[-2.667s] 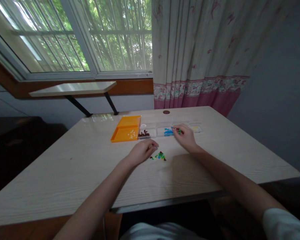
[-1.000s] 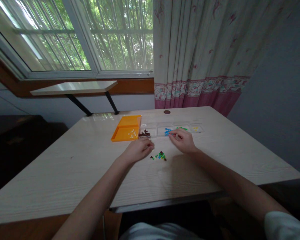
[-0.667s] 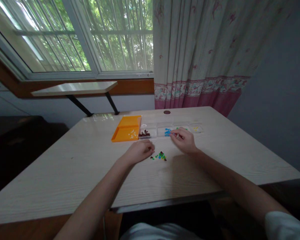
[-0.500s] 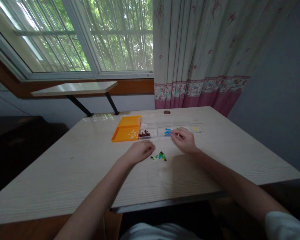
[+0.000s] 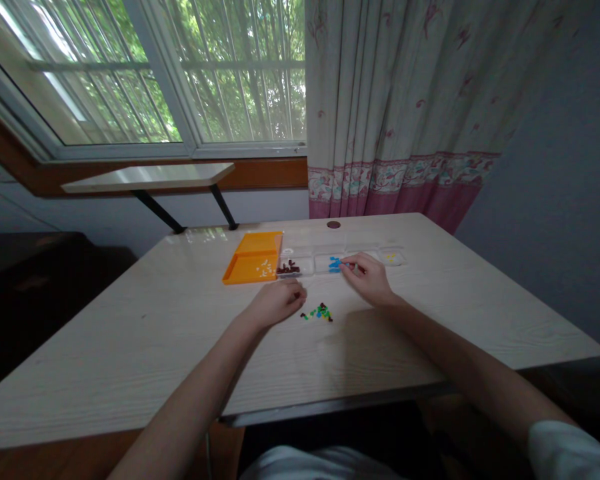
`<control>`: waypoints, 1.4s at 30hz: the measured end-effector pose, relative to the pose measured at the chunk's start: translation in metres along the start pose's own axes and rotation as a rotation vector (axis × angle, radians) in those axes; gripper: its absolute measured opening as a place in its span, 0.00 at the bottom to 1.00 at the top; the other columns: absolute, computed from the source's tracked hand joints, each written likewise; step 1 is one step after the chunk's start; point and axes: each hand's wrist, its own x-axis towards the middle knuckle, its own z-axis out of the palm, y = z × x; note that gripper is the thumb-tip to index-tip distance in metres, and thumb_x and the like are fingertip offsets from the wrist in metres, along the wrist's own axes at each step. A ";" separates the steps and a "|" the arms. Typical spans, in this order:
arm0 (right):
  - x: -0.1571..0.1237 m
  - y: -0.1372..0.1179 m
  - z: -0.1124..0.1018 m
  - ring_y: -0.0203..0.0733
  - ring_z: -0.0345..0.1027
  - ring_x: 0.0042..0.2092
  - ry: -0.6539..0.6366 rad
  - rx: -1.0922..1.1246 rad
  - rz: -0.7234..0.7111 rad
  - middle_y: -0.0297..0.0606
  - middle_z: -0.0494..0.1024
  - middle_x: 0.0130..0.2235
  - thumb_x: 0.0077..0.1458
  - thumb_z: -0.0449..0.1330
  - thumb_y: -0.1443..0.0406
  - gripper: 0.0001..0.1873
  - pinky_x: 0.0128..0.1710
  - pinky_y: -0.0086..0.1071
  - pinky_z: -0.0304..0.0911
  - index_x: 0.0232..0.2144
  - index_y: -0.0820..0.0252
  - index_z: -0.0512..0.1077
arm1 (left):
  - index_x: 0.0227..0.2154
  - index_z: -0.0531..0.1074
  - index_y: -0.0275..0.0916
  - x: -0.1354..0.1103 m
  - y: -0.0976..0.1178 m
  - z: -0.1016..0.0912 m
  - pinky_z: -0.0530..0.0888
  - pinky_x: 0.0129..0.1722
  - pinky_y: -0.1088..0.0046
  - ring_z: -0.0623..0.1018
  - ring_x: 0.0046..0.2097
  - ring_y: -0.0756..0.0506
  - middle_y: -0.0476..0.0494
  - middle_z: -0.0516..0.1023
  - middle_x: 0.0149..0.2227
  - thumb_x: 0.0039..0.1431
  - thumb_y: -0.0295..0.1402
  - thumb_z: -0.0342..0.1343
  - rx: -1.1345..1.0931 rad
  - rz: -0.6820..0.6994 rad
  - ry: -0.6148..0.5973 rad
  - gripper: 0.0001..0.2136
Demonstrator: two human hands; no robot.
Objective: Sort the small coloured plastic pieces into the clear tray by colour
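My right hand (image 5: 368, 278) is over the clear boxes, its thumb and forefinger pinched at a small blue piece beside the blue pieces (image 5: 335, 265) in one clear box (image 5: 321, 269). My left hand (image 5: 279, 301) rests curled on the table, fingers closed; what they hold, if anything, is hidden. Between the hands and nearer my body lies a small pile of green, yellow, blue and dark brown pieces (image 5: 323, 312). Dark brown pieces (image 5: 289, 267) fill part of the clear box just beyond my left hand.
An opened orange case (image 5: 245, 267) with white pieces (image 5: 266, 269) lies at the left of the clear boxes. Yellow pieces (image 5: 391, 257) sit in the rightmost box. Behind are a raised shelf (image 5: 155, 176), a window and a curtain (image 5: 365, 133) by the table (image 5: 180, 333).
My right hand has shifted very slightly left at the blue pieces. My left hand has moved a little left and stays curled on the table.
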 end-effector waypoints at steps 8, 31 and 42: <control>0.003 0.027 0.012 0.36 0.66 0.31 -0.079 -0.204 0.232 0.34 0.73 0.27 0.51 0.55 0.62 0.09 0.33 0.28 0.59 0.31 0.58 0.74 | 0.32 0.72 0.40 0.001 0.000 0.000 0.68 0.38 0.75 0.73 0.37 0.48 0.45 0.74 0.34 0.55 0.31 0.47 -0.018 0.011 -0.017 0.08; -0.016 -0.009 0.019 0.32 0.63 0.26 -0.448 0.012 -0.226 0.33 0.71 0.25 0.53 0.55 0.60 0.11 0.28 0.24 0.57 0.35 0.59 0.73 | 0.30 0.73 0.36 0.004 0.017 0.009 0.66 0.31 0.76 0.71 0.31 0.50 0.46 0.73 0.28 0.52 0.31 0.51 -0.220 0.028 0.234 0.06; -0.014 -0.012 0.018 0.31 0.61 0.24 -0.353 0.041 -0.264 0.33 0.70 0.23 0.53 0.55 0.61 0.09 0.27 0.24 0.56 0.32 0.60 0.72 | 0.31 0.72 0.36 0.005 0.020 0.008 0.64 0.28 0.78 0.69 0.29 0.52 0.47 0.72 0.27 0.54 0.32 0.51 -0.297 0.038 0.288 0.07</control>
